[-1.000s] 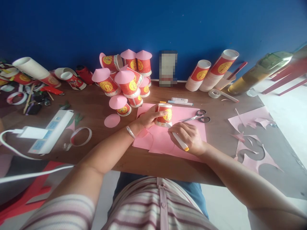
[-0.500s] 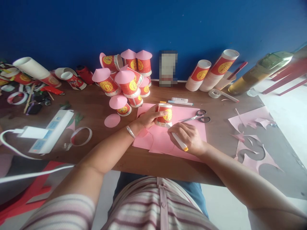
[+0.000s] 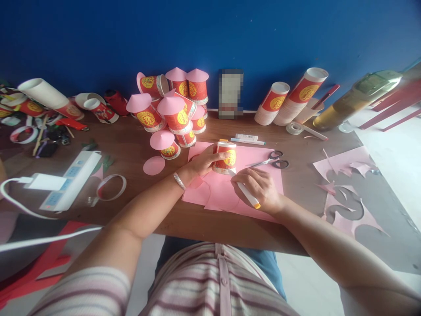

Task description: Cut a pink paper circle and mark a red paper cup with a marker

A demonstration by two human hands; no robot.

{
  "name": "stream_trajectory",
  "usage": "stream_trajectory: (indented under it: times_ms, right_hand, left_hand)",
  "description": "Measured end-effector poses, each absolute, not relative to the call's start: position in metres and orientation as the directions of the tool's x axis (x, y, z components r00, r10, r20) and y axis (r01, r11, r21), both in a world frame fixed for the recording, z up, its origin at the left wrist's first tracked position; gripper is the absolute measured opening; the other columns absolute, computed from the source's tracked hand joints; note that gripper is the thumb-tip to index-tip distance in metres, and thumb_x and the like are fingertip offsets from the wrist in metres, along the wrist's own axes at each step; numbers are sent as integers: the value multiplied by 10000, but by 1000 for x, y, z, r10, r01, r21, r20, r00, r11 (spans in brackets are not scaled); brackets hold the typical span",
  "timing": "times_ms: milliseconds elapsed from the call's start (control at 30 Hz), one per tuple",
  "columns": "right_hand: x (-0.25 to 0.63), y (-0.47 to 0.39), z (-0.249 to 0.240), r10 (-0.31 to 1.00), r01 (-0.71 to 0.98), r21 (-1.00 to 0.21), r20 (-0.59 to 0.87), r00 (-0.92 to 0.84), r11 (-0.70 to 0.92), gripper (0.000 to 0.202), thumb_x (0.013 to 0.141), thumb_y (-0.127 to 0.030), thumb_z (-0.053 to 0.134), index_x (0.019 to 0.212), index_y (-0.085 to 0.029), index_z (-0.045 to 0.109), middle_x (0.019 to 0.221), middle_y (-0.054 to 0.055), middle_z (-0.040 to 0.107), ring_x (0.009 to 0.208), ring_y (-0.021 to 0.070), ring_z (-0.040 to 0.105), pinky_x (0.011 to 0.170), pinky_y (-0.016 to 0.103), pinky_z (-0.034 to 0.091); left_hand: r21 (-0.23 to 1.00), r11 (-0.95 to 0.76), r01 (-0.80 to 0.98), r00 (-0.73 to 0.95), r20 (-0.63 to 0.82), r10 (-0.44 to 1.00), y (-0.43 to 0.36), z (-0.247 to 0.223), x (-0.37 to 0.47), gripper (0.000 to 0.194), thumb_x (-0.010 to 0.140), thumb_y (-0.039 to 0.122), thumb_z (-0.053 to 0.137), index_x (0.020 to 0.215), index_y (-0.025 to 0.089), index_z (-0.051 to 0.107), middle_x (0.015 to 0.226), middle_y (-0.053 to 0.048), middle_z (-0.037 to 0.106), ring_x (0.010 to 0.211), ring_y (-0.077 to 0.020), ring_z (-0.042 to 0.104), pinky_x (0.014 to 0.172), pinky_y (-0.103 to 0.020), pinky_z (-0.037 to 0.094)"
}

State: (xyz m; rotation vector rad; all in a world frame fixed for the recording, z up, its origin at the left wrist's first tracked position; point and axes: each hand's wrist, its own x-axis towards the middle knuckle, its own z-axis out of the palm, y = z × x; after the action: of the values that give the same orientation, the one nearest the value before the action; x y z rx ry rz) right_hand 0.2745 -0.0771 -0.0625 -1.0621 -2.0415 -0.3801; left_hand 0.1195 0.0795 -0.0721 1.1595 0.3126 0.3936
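Note:
My left hand (image 3: 205,160) is closed around a red paper cup (image 3: 230,157) with a yellow emblem, held over the pink paper sheets (image 3: 223,197). In my right hand (image 3: 258,186) is a white marker (image 3: 247,195) with a yellow end, its tip close to the lower edge of the cup; I cannot tell whether it touches. Scissors (image 3: 274,159) with dark handles lie on the paper just beyond my right hand. Several finished-looking cups with pink cone tops (image 3: 171,107) stand and lean in a group to the upper left, beside a loose pink paper circle (image 3: 154,166).
Stacked paper cups (image 3: 307,92), a tape roll (image 3: 294,127) and a golden bottle (image 3: 355,101) stand at the back right. Pink paper scraps (image 3: 348,197) lie on the right. A power strip (image 3: 70,182) with a white cable is on the left. Pens (image 3: 248,140) lie behind the cup.
My right hand and the marker have shifted slightly to the right, a little away from the cup. My left hand and the cup stay in place.

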Motion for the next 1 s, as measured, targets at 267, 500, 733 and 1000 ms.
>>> stream_trajectory:
  times_ms: [267,500,733,1000]
  right_hand:
    - [276,-77,-61,581,815,-107,753,-308,570,241,931,-15,619,1072,-208,597,797,5,682,654,158,641,612,286,542]
    - [276,-77,-61,593,815,-100,737,-324,570,235,944,-15,611,1062,-215,574,797,5,689,657,155,655,597,281,530]
    - [276,-77,-61,580,822,-74,744,-332,565,235,935,-4,619,1040,-208,568,780,4,682,644,152,646,588,284,521]
    - [275,-78,-60,552,818,-75,772,-314,570,257,915,-5,615,1046,-223,582,750,-23,663,610,144,610,578,287,518]
  left_hand:
    - [925,356,-137,891,-42,452,80,-73,119,392,823,418,854,1065,149,703,954,-69,725,835,-178,694,716,-263,553]
    - [925,356,-133,895,-43,444,79,-70,118,414,807,431,868,1056,145,703,941,-76,732,814,-176,697,702,-261,551]
    - [930,341,-138,892,-33,451,78,-69,120,447,779,455,879,1047,138,712,903,-70,730,777,-170,681,688,-262,541]
    - [932,340,-123,877,-58,477,80,-71,119,408,787,437,868,1049,152,738,947,-80,738,815,-180,688,720,-272,557]
